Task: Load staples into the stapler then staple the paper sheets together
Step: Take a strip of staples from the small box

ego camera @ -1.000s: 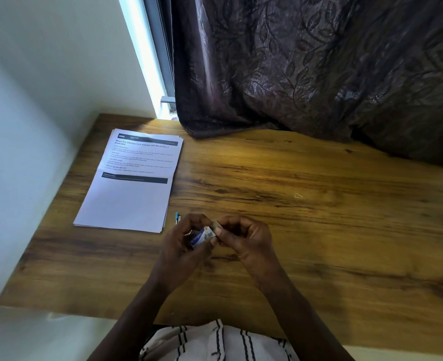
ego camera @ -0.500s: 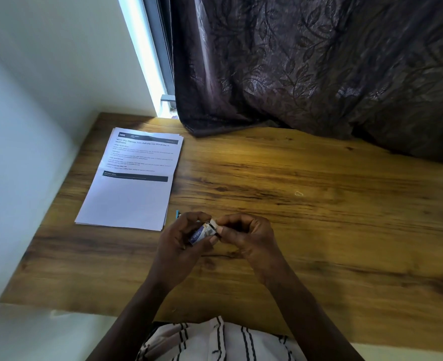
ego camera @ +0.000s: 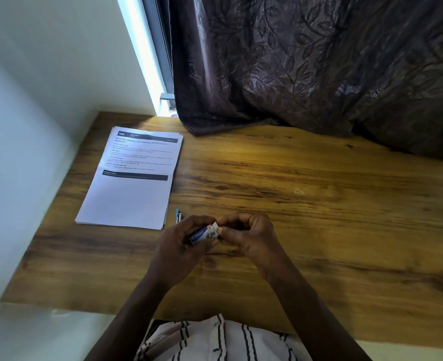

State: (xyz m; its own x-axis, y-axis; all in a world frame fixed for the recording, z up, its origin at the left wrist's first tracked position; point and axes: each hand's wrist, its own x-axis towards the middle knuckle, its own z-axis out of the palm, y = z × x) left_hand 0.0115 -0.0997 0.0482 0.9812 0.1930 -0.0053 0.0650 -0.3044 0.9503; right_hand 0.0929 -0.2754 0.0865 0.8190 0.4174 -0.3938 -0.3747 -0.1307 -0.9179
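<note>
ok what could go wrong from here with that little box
1. The left hand holds the box over the table while the right hand pinches its end flap. A hard tug could scatter staples across the wood.
2. A small blue item, perhaps the stapler, lies just beyond the left hand beside the papers. It could get knocked.
3. The papers' top edges look slightly fanned, so a staple may fix them misaligned.
</note>
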